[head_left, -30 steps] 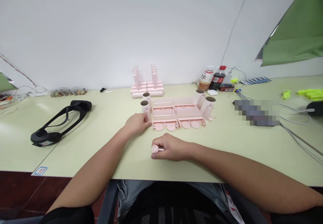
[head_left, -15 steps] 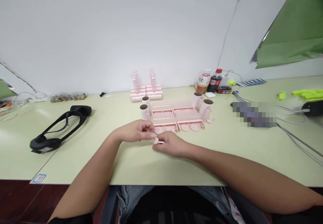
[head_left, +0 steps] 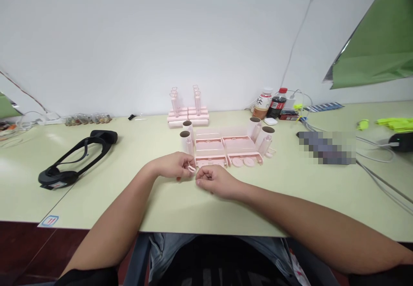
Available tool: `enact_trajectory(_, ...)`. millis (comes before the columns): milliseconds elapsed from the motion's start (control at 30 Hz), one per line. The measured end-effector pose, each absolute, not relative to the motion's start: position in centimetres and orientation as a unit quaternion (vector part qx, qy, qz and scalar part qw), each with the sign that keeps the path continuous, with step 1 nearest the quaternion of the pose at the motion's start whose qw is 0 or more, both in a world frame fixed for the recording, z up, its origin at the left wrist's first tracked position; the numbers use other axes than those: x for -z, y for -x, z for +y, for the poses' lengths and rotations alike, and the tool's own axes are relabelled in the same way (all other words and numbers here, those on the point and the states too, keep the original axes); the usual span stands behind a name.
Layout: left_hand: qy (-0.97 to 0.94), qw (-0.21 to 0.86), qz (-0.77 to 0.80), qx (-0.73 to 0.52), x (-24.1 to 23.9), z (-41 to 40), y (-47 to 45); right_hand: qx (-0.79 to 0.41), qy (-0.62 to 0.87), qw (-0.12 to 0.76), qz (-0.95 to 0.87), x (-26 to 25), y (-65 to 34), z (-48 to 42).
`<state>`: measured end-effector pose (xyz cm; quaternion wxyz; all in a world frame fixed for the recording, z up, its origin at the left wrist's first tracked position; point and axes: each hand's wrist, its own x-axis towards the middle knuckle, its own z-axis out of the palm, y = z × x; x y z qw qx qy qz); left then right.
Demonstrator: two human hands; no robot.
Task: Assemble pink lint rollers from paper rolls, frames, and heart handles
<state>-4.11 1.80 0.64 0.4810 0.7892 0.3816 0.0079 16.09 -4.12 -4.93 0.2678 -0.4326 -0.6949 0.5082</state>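
My left hand [head_left: 172, 165] pinches a small pale-pink ring-shaped piece [head_left: 191, 169] between thumb and fingers. Just to its right, my right hand [head_left: 219, 180] is loosely curled, its thumb near the fingertips, and no object shows in it. The two hands are close but apart, low over the table. Right behind them lie pink open trays [head_left: 209, 150] with clear covers, and flat pink discs [head_left: 237, 161] rest at their front. Part of the left tray's front is hidden by my hands.
Cardboard-coloured tube tops [head_left: 185, 134] and clear cylinders [head_left: 266, 145] flank the trays. Pink assemblies with upright handles [head_left: 188, 117] stand by the wall. Bottles [head_left: 277, 103], cables and a blurred dark object [head_left: 325, 148] are on the right; a black headset [head_left: 77, 161] lies left.
The small pink piece has passed from my right hand to my left. My right hand's fingers have curled in, and my left hand has moved slightly left. The camera view has shifted a little.
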Motion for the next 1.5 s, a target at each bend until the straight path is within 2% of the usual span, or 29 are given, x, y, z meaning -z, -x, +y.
enact_trajectory(233,-0.746,0.358,0.562,0.017,-0.6,3.6,6.2,-0.446,0.403,0.209,-0.771,4.4,-16.5,-4.5)
enact_trajectory(400,-0.735,0.339,0.587,0.007,-0.2,3.9,5.8,-0.432,0.386,0.197,-0.791,4.2,-16.6,-4.4)
enact_trajectory(567,-0.776,0.274,0.564,-0.065,0.7,4.3,5.7,-0.427,0.378,0.192,-0.799,4.2,-16.7,-4.4)
enact_trajectory(800,-0.765,0.338,0.538,-0.109,2.1,4.9,5.6,-0.416,0.37,0.188,-0.809,3.8,-16.7,-4.7)
enact_trajectory(1000,-0.736,0.411,0.529,-0.093,0.9,4.7,6.7,-0.418,0.366,0.188,-0.81,4.0,-16.8,-4.6)
enact_trajectory(1067,-0.737,0.38,0.54,-0.146,0.4,4.8,7.2,-0.421,0.367,0.187,-0.808,4.0,-16.8,-4.5)
enact_trajectory(1167,-0.776,0.26,0.509,-0.267,0.1,5.0,7.5,-0.426,0.367,0.185,-0.806,4.0,-16.8,-4.5)
enact_trajectory(1267,-0.827,0.177,0.439,-0.302,0.6,5.1,7.0,-0.431,0.363,0.185,-0.806,4.0,-16.8,-4.5)
enact_trajectory(1367,-0.841,0.16,0.423,-0.295,1.2,5.2,6.4,-0.431,0.36,0.185,-0.807,4.1,-16.9,-4.4)
enact_trajectory(1500,-0.8,0.172,0.483,-0.311,1.4,5.5,6.2,-0.421,0.361,0.179,-0.813,4.2,-16.8,-4.5)
